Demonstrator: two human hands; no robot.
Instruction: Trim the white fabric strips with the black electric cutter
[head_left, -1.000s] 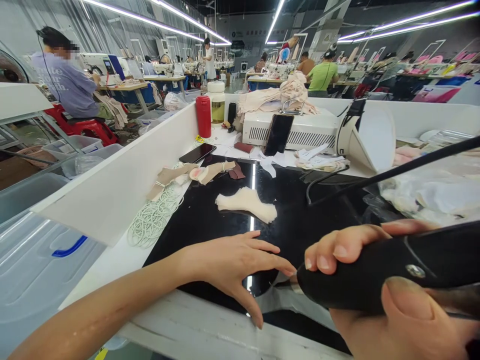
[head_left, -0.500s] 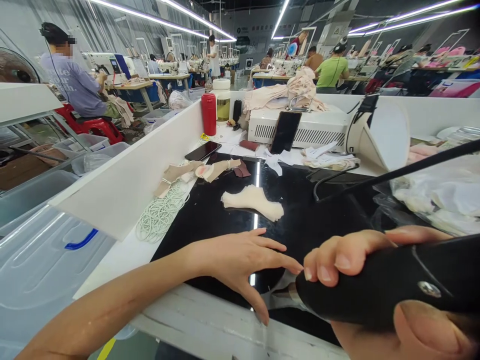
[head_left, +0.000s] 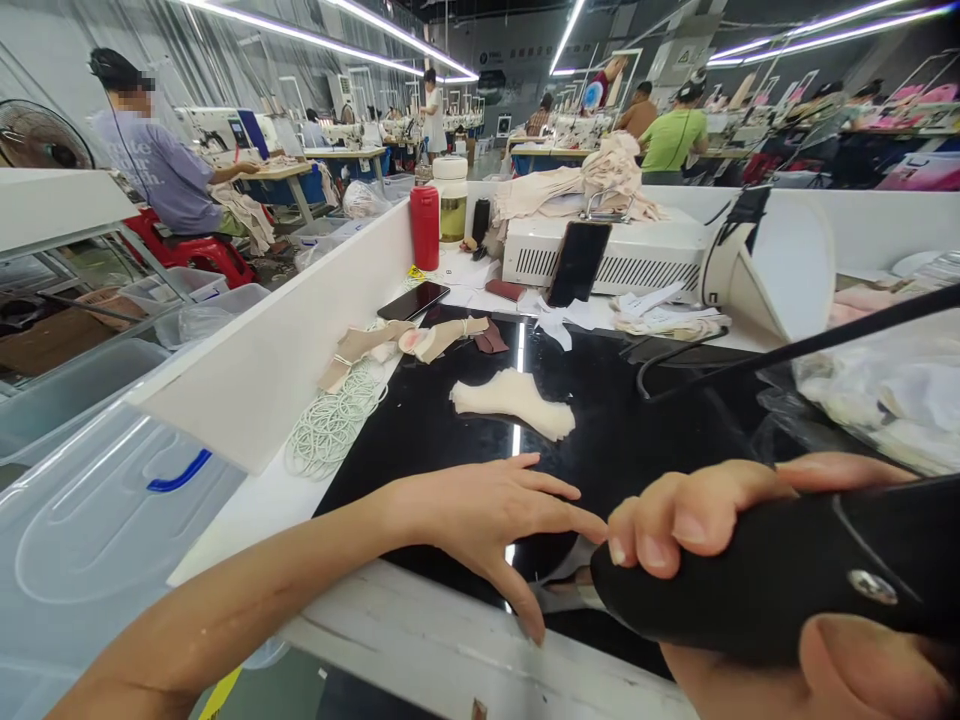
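My right hand [head_left: 697, 520] grips a bulky black-bodied tool [head_left: 757, 570] with a screw in its side. From its front end a flat metal tip [head_left: 574, 590] points left, low over the table's front edge. My left hand [head_left: 502, 510] is spread over the black glossy tabletop [head_left: 420, 440], its index fingertip beside the tool's nose and its thumb near the white front edge. Between thumb and index finger lies the metal tip, partly blurred. Beyond the hands, a cream fabric piece [head_left: 514, 400] with a curved outline lies flat.
A tangle of pale green cord [head_left: 334, 430] and beige scraps [head_left: 409, 340] lie at the left. Behind stand a red bottle [head_left: 424, 228], a propped phone [head_left: 579, 262] and a white box machine [head_left: 652, 255]. A black curved arm [head_left: 825, 335] crosses the right side.
The view has shifted slightly, so the background and tabletop things sit a little further right. Both hands and the tool keep almost the same pose.
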